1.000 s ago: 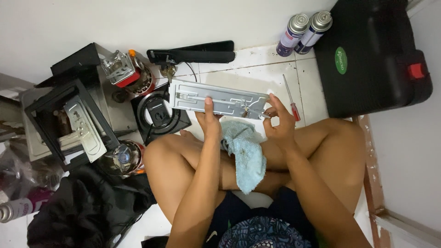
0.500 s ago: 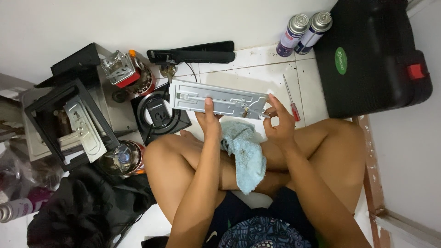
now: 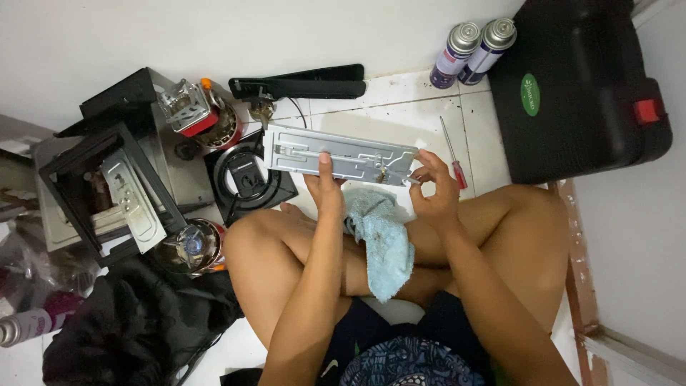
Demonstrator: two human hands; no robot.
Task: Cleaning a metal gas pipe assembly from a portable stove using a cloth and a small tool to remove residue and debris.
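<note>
I sit cross-legged on a white tiled floor. My left hand (image 3: 325,187) grips a long grey sheet-metal panel (image 3: 304,151) from below, thumb on its face, keeping it level above my knees. My right hand (image 3: 432,187) is at the panel's right end, fingertips pinched on a small part there; what the part is I cannot tell. A light blue cloth (image 3: 382,236) lies draped over my crossed legs beneath the panel.
A red-handled screwdriver (image 3: 453,155) lies on the tiles right of the panel. Two spray cans (image 3: 473,44) and a black case (image 3: 579,86) stand at the back right. Dismantled stove parts (image 3: 107,186), a round burner (image 3: 246,171) and a black bag (image 3: 121,329) crowd the left.
My right hand has shifted slightly at the panel's right end, fingers now pinched together. The panel and left hand stay almost where they were.
</note>
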